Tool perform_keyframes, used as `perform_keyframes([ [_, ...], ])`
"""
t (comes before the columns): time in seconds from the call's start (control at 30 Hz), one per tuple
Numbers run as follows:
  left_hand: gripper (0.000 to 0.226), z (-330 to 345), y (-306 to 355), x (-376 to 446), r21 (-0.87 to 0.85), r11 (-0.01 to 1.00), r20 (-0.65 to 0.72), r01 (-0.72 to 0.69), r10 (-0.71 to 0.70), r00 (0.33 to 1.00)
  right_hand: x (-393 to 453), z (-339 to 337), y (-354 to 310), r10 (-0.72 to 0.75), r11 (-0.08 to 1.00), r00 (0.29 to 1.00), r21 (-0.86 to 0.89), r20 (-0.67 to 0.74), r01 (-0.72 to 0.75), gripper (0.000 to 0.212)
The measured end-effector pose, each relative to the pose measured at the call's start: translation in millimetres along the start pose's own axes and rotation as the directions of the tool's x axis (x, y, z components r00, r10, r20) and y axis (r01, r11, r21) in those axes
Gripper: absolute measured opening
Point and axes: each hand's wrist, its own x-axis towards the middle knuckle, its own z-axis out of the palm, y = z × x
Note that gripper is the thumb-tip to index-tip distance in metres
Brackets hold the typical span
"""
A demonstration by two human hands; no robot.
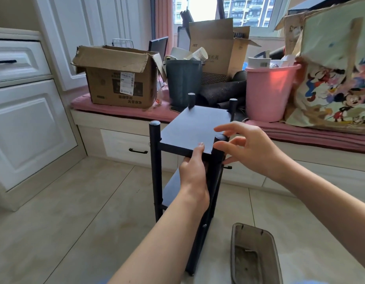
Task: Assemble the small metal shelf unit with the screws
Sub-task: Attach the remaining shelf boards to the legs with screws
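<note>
tiled floor (75, 212), cushioned window bench (120, 113)

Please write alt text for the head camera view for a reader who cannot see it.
A person's left hand grips the front edge of a black shelf unit's top panel while the right hand reaches around its near-right post. Behind, a cluttered window bench.
</note>
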Motion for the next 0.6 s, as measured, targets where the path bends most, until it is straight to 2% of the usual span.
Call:
perform_keyframes([
  [0.2, 0.036, 20, -22, -3, -0.037, 0.999, 0.122, -0.033, 0.037, 0.992, -11, -25, 15, 0.004, 1.0, 0.991, 0.029, -0.133, 0.0, 0.021],
  [0.3, 0.029, 26, -36, 0, 0.015, 0.997, 0.192, -0.076, 0.071, 0.979, -18, -37, 23, -0.007, 1.0, 0.987, 0.026, -0.163, 0.011, 0.021],
  [0.4, 0.023, 31, -50, 1, 0.125, 0.974, 0.253, -0.189, 0.153, 0.955, -25, -48, 30, -0.011, 0.999, 0.983, 0.042, -0.182, 0.019, 0.022],
  [0.5, 0.033, 34, -60, 2, 0.182, 0.951, 0.255, -0.252, 0.202, 0.946, -33, -56, 39, -0.016, 0.995, 0.983, 0.099, -0.185, 0.034, 0.014],
  [0.6, 0.034, 37, -64, 4, 0.161, 0.945, 0.211, -0.284, 0.248, 0.946, -44, -66, 57, 0.007, 0.988, 0.978, 0.154, -0.211, 0.026, 0.006],
])
